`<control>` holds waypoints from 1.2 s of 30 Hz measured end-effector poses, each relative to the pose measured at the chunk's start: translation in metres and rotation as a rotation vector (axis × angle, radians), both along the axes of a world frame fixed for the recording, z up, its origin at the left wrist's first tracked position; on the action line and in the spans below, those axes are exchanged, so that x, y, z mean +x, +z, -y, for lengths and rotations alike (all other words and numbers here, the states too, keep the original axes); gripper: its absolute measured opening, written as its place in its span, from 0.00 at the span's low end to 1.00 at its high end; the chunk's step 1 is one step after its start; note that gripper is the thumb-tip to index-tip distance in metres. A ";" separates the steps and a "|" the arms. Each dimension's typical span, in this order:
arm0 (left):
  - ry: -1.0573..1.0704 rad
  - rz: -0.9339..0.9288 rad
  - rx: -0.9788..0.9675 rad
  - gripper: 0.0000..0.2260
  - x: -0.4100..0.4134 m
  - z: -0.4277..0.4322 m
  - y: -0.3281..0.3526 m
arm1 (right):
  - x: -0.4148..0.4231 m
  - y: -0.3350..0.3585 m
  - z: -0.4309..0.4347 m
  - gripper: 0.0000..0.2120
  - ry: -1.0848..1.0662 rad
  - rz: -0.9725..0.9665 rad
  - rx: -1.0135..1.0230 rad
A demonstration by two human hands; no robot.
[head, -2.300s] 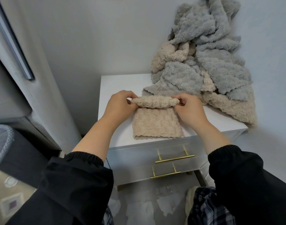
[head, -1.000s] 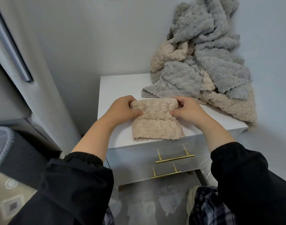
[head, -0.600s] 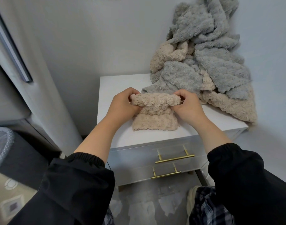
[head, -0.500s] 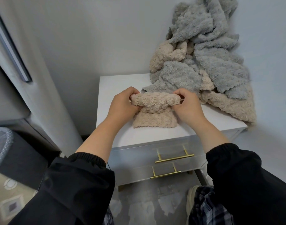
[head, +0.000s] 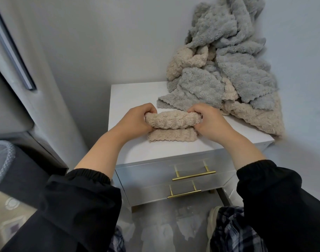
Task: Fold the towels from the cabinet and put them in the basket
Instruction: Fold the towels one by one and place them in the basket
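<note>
Roll has grown since earlier, flat tail shorter; your left hand (head: pixel 135 120) and right hand (head: pixel 208 122) grip the beige towel (head: pixel 172 124) ends, frame centre, on the white cabinet (head: pixel 130 95)

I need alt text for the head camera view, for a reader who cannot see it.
The left hand and the right hand grip the two ends of a beige towel, partly rolled, on top of a white cabinet with gold handles. A loose pile of grey and beige towels is heaped behind it, on the right.
</note>
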State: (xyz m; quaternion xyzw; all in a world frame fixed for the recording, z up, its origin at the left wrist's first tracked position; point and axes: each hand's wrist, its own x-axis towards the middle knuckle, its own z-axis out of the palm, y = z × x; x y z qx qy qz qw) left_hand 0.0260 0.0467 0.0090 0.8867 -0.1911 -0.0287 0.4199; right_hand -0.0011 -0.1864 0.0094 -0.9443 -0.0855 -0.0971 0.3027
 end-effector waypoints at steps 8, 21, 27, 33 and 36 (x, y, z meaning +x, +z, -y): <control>-0.137 -0.123 0.116 0.09 -0.006 -0.009 0.013 | -0.010 0.009 0.004 0.17 0.057 -0.188 -0.094; -0.032 0.039 0.155 0.09 -0.008 0.007 0.004 | -0.019 0.012 0.002 0.05 0.045 -0.226 0.040; -0.001 -0.079 0.249 0.22 -0.011 0.004 0.006 | -0.018 0.009 -0.001 0.28 0.007 -0.412 0.039; 0.009 -0.141 0.277 0.17 -0.011 0.006 0.004 | -0.019 0.006 0.002 0.20 0.037 -0.453 0.187; 0.063 -0.122 0.170 0.14 -0.012 0.012 0.004 | -0.015 -0.002 -0.003 0.16 -0.012 -0.382 0.485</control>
